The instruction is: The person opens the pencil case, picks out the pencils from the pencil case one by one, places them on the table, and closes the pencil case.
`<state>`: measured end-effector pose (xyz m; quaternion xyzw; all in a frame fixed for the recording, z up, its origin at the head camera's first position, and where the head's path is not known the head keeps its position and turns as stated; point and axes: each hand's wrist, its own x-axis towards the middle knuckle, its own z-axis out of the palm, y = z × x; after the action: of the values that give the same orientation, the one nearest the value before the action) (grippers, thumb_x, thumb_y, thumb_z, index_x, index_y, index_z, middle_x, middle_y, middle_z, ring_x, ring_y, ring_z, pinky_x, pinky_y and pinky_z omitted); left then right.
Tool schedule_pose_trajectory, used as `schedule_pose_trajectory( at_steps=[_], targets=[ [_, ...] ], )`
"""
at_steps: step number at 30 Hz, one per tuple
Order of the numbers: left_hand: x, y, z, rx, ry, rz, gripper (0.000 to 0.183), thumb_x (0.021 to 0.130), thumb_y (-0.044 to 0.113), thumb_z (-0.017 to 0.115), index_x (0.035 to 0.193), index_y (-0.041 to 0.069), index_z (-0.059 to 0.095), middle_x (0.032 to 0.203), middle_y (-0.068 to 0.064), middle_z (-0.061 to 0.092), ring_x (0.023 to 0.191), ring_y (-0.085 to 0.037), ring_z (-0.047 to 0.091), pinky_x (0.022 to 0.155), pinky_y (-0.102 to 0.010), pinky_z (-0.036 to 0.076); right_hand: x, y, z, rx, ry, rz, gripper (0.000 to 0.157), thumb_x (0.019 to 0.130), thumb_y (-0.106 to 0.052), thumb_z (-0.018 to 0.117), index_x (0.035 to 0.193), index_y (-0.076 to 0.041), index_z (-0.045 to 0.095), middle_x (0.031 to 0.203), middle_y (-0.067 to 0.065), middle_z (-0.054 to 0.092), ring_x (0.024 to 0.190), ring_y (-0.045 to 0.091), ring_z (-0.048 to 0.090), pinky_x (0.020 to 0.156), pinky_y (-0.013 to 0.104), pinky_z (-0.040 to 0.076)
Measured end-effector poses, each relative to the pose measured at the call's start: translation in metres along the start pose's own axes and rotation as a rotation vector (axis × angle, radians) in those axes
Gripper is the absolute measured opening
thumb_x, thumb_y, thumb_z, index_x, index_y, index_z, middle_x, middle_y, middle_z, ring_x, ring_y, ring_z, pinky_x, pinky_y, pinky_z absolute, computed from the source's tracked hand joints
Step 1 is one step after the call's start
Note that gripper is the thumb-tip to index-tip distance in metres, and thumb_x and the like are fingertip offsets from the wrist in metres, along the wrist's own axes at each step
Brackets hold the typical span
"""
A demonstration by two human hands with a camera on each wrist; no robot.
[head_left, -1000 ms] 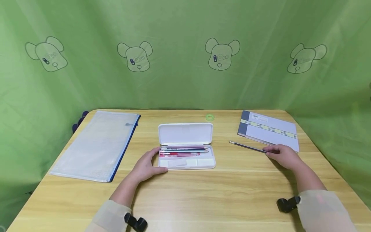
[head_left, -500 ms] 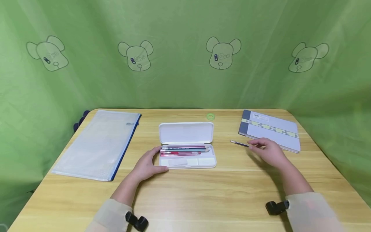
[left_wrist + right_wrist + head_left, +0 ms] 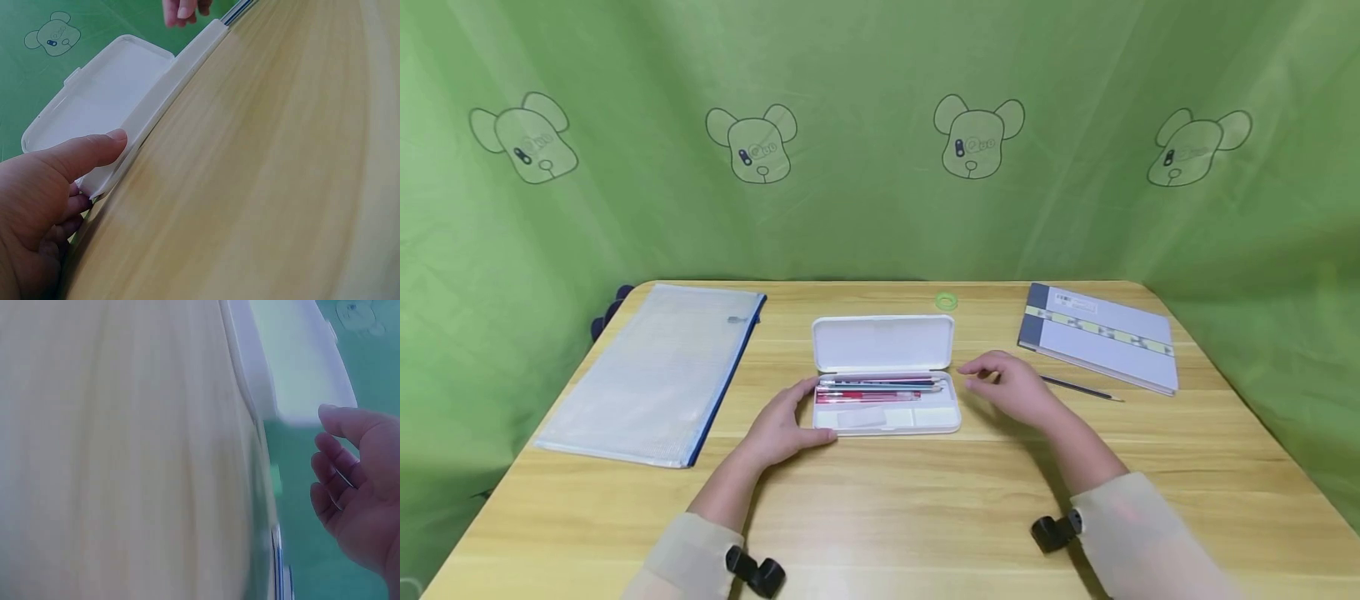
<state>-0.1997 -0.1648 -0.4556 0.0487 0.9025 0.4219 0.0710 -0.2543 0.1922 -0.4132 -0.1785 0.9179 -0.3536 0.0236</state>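
A white pencil case [image 3: 937, 420] lies with its lid up at the middle of the table. Several pencils [image 3: 880, 385], a pinkish-red pen [image 3: 868, 398] and a whitish block [image 3: 861, 417] are inside. My left hand [image 3: 777, 427] grips the case's left end, thumb along the front wall and fingers around the end, as the left wrist view [image 3: 37, 206] shows. My right hand [image 3: 1011, 387] hovers just right of the case, fingers loosely bent, holding nothing. Behind its wrist lies a dark pencil [image 3: 1082, 388] on the table, its left part hidden by the hand.
A mesh zip pouch [image 3: 647, 375] with a blue edge lies at the left. At the back right is a grey-covered book [image 3: 1105, 337] with a patterned band. A green ring [image 3: 946, 302], maybe a tape roll, sits near the table's back edge, before a green curtain [image 3: 865, 225].
My right hand has moved left from the dark pencil's right end to beside the pencil case, and the pencil stays on the table. My left hand keeps its hold on the case.
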Motion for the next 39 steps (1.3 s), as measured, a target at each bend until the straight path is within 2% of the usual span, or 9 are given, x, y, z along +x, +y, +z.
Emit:
schedule_pose_trajectory(
  at_steps=[5,12,23,31,35,39],
  targets=[
    [0.0,0.0,0.0,-0.004,0.005,0.006,0.093,0.074,0.035,0.084,0.151,0.011,0.037,0.156,-0.02,0.036,0.145,-0.04,0.03,0.12,-0.055,0.026,0.01,-0.013,0.016,0.017,-0.052,-0.019,0.022,0.091,-0.015,0.067,0.111,-0.008,0.072,0.113,0.012,0.067,0.1,0.024,0.059,0.084,0.034,0.052],
    [0.001,-0.001,0.0,-0.013,0.007,0.014,0.093,0.074,0.036,0.084,0.151,0.011,0.038,0.156,-0.019,0.036,0.145,-0.039,0.031,0.12,-0.055,0.026,0.022,-0.023,0.031,-0.044,-0.119,-0.02,0.021,0.09,-0.013,0.069,0.11,-0.009,0.073,0.108,0.009,0.068,0.1,0.023,0.061,0.091,0.043,0.053],
    [0.001,-0.002,0.001,-0.013,0.008,0.016,0.092,0.075,0.036,0.084,0.15,0.011,0.039,0.156,-0.018,0.037,0.146,-0.039,0.031,0.12,-0.054,0.026,0.035,-0.033,0.041,-0.196,-0.191,-0.038,0.021,0.089,-0.007,0.069,0.109,-0.008,0.075,0.107,0.009,0.07,0.105,0.027,0.063,0.097,0.047,0.051],
    [0.001,-0.001,0.0,-0.012,0.014,0.018,0.091,0.074,0.035,0.085,0.15,0.012,0.04,0.155,-0.019,0.037,0.145,-0.039,0.031,0.12,-0.055,0.026,0.035,-0.036,0.042,-0.259,-0.2,-0.06,0.019,0.091,-0.007,0.066,0.108,-0.008,0.074,0.102,0.006,0.069,0.098,0.022,0.064,0.091,0.042,0.054],
    [0.0,-0.001,0.0,-0.013,0.015,0.015,0.091,0.074,0.035,0.085,0.15,0.012,0.04,0.155,-0.019,0.037,0.145,-0.039,0.031,0.119,-0.055,0.026,0.034,-0.035,0.042,-0.242,-0.197,-0.059,0.019,0.092,-0.008,0.065,0.109,-0.008,0.074,0.103,0.006,0.069,0.099,0.022,0.063,0.092,0.043,0.054],
    [0.0,-0.001,0.0,-0.018,0.016,0.013,0.091,0.074,0.035,0.085,0.15,0.012,0.039,0.155,-0.019,0.037,0.145,-0.039,0.031,0.119,-0.055,0.026,0.032,-0.033,0.041,-0.174,-0.187,-0.034,0.019,0.093,-0.009,0.064,0.109,-0.009,0.074,0.105,0.007,0.068,0.1,0.022,0.063,0.094,0.044,0.052]
  ],
)
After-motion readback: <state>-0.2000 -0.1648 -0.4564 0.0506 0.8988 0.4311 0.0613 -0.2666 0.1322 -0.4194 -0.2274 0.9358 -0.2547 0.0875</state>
